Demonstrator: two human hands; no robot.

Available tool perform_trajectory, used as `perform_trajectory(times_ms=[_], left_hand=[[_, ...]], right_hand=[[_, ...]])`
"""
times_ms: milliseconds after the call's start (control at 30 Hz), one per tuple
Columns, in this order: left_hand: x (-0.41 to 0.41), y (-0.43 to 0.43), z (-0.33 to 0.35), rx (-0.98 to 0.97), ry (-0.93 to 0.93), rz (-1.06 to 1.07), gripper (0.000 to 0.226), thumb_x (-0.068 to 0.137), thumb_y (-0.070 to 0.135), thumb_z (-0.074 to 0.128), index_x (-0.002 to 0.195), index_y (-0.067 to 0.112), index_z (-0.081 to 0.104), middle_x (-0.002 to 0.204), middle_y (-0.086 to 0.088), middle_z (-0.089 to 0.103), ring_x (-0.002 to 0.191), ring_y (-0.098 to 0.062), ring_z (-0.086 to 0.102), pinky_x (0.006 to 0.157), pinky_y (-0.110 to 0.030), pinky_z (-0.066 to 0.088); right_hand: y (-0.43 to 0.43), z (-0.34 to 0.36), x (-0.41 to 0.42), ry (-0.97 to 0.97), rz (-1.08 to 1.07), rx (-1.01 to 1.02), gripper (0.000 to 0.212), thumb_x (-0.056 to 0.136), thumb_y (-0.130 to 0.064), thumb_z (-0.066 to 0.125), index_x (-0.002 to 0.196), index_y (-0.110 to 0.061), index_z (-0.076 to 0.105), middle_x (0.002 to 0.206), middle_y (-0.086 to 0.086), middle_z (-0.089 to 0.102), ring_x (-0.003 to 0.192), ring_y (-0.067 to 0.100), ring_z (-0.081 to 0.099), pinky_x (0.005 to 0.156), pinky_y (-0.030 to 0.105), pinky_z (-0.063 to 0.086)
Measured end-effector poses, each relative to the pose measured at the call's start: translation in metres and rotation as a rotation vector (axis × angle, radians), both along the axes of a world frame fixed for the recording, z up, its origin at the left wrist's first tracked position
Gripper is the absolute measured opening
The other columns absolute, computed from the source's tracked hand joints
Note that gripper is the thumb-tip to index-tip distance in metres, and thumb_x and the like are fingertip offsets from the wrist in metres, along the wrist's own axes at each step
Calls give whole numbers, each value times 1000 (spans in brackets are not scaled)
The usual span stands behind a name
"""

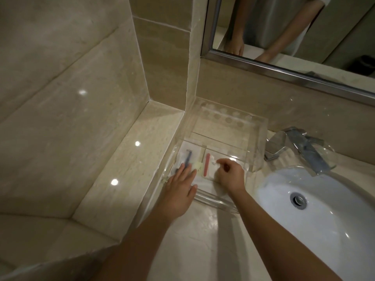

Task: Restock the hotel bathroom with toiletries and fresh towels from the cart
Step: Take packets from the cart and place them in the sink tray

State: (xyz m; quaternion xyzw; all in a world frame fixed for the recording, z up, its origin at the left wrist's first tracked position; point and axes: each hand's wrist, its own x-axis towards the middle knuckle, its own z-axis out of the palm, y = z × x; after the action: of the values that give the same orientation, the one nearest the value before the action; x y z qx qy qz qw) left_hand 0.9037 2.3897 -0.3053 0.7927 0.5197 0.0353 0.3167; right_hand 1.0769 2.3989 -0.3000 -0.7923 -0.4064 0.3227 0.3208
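On the left of the frame, the marble ledge held none of the supplies. At the centre, your left hand lay flat, fingers straight and close together, pressing on the packet with the blue stick in the near left corner of the clear tray. Just beside it to the right lay the packet with the red strip, and your right hand was curled over it, thumb and forefinger apparently pinching its upper edge.

So the toiletries were partly in: two packets sat in the tray's front part, and you seemed to be squaring them up. The back part of the tray, toward the wall, showed nothing I could make out.

Further right, the tap and sink had no towel near them, and the mirror at the upper right reflected none. By my judgement the towels and any remaining toiletries were yet to be done; the cart was out of view.
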Motion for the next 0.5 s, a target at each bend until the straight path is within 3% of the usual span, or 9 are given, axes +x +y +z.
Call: perform_trajectory(times_ms=[167,267,367,433,500], left_hand=[[0,-1,-2,22,0,-8,51,100,38,25,148,33,10,157,12,-6,133,4,-19,115,-33,0],[0,-2,-1,17,-5,-1,51,100,38,25,148,33,8,157,13,-7,131,4,-21,115,-33,0],[2,-4,0,8,3,7,52,100,38,25,148,33,6,157,14,-9,131,3,-23,116,-36,0],[3,-3,0,-3,4,13,52,100,36,26,148,34,6,156,14,-9,130,3,-22,116,-36,0],[3,-2,-1,-9,-16,19,50,100,34,26,148,35,9,157,14,-7,131,4,-21,116,-36,0]], right_hand=[[7,-1,-8,-90,156,-38,46,79,1,52,124,-9,59,99,10,67,96,26,59,84,31,46],[8,-2,-11,-178,163,-54,39,77,1,52,113,-5,63,90,14,66,93,31,56,83,41,48],[8,-2,-14,-185,98,-54,22,76,5,48,84,-7,64,71,12,61,74,29,55,68,35,47],[10,-3,-16,-175,60,-52,26,76,6,45,68,-17,54,62,6,52,66,26,50,64,32,41],[13,-3,-17,-174,-12,-85,26,78,4,44,80,-14,63,70,9,59,73,28,56,72,33,41]])
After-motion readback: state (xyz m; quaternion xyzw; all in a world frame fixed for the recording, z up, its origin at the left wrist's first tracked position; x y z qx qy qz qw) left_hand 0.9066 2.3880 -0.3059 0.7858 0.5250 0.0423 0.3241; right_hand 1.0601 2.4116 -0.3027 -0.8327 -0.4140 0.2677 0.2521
